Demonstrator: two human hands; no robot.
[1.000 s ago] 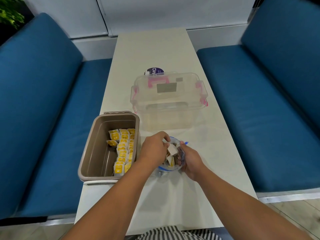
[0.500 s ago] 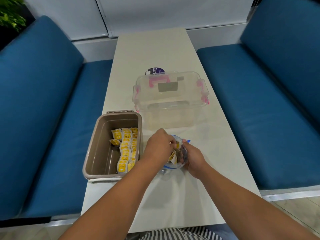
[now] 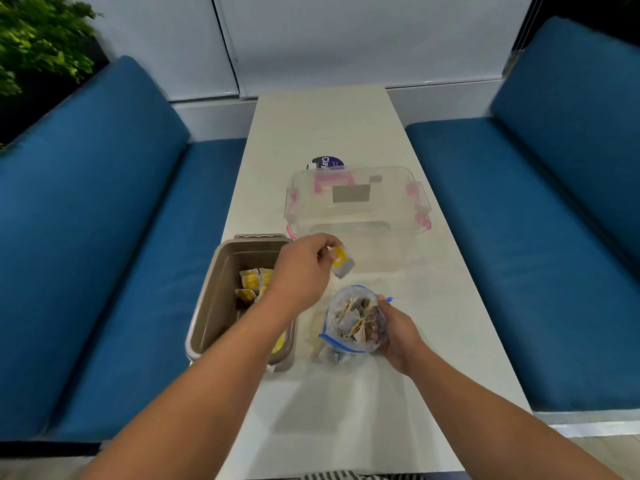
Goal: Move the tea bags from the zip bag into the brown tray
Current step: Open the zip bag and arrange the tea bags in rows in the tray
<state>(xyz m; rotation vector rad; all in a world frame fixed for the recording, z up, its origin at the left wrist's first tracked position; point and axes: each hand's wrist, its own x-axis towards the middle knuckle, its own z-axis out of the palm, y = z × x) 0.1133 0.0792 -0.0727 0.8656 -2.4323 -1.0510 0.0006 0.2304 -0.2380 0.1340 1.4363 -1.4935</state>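
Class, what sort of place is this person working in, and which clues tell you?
Probably a booth-style seating nook, perhaps a café or lounge: a long pale table flanked by blue cushioned benches, with a leafy plant in the corner.

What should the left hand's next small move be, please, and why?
Probably swing left and lower the tea bag into the tray. The left hand pinches the tea bag in the air just right of the tray, where other bags already lie, while the right hand holds the zip bag.

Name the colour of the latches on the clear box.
Pink latches, best seen in the head view.
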